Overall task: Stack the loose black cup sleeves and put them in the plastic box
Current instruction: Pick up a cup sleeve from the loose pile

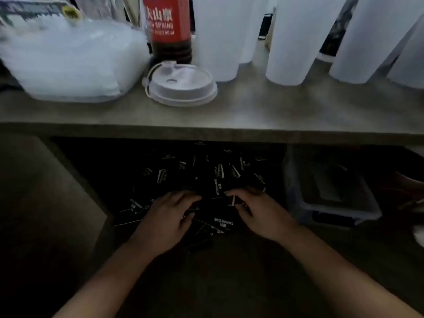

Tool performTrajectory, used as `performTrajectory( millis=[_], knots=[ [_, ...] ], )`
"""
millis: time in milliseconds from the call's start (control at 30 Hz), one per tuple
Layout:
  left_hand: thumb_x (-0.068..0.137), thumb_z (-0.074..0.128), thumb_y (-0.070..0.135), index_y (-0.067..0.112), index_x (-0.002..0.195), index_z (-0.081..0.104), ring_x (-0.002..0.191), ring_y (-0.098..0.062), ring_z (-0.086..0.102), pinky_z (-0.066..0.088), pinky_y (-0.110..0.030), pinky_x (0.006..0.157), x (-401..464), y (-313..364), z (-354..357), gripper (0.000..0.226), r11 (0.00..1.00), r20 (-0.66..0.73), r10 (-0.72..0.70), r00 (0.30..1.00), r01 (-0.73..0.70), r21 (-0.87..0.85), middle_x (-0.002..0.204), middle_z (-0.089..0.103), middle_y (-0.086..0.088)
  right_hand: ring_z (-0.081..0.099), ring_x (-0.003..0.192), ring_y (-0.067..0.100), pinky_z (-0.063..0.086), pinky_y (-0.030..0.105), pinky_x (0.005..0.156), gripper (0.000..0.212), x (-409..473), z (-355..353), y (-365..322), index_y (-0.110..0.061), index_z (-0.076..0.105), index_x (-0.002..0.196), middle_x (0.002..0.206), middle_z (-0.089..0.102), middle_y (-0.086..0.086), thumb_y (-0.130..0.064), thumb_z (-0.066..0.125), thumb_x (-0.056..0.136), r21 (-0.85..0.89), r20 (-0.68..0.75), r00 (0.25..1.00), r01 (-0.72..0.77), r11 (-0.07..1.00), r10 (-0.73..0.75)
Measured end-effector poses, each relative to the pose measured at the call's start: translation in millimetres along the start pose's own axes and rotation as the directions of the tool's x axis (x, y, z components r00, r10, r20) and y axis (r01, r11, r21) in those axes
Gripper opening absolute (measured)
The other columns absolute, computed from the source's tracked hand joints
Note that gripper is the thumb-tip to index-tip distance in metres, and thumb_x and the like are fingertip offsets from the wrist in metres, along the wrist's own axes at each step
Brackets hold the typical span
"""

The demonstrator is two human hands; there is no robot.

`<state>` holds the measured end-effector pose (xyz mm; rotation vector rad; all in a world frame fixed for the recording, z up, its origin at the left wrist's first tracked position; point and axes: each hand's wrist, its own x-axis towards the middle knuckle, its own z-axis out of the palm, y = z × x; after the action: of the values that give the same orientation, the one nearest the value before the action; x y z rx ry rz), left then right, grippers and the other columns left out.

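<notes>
A messy pile of black cup sleeves (206,175) with white print lies in the dark space under a shelf. My left hand (167,216) rests palm down on the near part of the pile, fingers spread over the sleeves. My right hand (259,212) is beside it, fingers curled on sleeves at the pile's near right; a firm grip cannot be made out. The plastic box (332,210) stands to the right of the pile, dim, with something flat inside it.
The grey shelf (275,115) above carries tall stacks of white cups (296,40), a white cup lid (181,86), a red-labelled bottle (169,26) and a clear plastic bag (68,58). A grey panel (46,191) bounds the left side.
</notes>
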<state>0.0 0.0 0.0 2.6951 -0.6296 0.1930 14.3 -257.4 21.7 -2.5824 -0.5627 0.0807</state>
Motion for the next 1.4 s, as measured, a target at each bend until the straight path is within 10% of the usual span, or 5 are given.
performTrajectory(
  millis=[400,567,833,1033,1400],
  knots=[
    [0.088,0.036,0.067,0.032,0.138,0.045,0.126,-0.003,0.037,0.033,-0.028,0.106,26,-28,67,0.062,0.973,-0.274,0.206,0.939,-0.166,0.163,0.133,0.048,0.015,0.046,0.116,0.005,0.030,0.009,0.098,0.041,35,58,76,-0.026,0.051,0.135,0.128,0.055,-0.007,-0.017,0.055,0.095,-0.267,-0.277,0.907,0.245,0.932,-0.317],
    [0.067,0.017,0.092,0.032,0.153,0.014,0.145,-0.010,0.014,0.010,-0.032,0.116,18,-21,67,0.105,0.987,-0.173,-0.031,0.984,0.057,0.147,0.155,0.026,0.012,0.051,0.118,0.015,0.042,0.026,0.101,0.038,27,65,72,-0.019,0.054,0.133,0.128,0.055,0.000,-0.011,0.051,0.096,-0.298,-0.364,0.848,0.286,0.911,-0.385],
    [0.083,0.071,0.009,0.021,0.123,0.065,0.112,-0.016,0.060,0.045,-0.030,0.100,-2,6,66,0.042,0.979,-0.379,0.170,0.910,-0.113,0.168,0.117,0.069,0.003,0.045,0.124,0.014,0.035,0.020,0.103,0.043,-4,73,39,-0.021,0.049,0.136,0.132,0.052,-0.002,-0.017,0.056,0.094,-0.215,-0.434,0.833,0.272,0.938,-0.342],
    [0.085,0.072,0.025,0.021,0.103,0.067,0.093,-0.011,0.060,0.050,-0.031,0.085,-8,34,68,0.020,0.981,-0.480,0.192,0.856,-0.147,0.130,0.097,0.069,0.007,0.055,0.105,0.009,0.047,0.026,0.091,0.021,-16,73,23,-0.020,0.067,0.110,0.108,0.065,-0.005,-0.028,0.064,0.091,-0.328,-0.451,0.756,0.353,0.876,-0.474],
    [0.092,0.062,0.028,0.027,0.106,0.063,0.084,0.002,0.054,0.040,-0.013,0.073,10,-3,59,0.015,0.989,-0.591,0.027,0.806,-0.107,-0.101,0.092,0.058,0.019,0.064,0.083,-0.005,0.047,0.010,0.074,0.009,2,67,44,-0.024,0.063,0.096,0.090,0.068,-0.009,-0.018,0.066,0.091,0.359,-0.569,0.822,0.266,0.895,-0.016]
  ],
)
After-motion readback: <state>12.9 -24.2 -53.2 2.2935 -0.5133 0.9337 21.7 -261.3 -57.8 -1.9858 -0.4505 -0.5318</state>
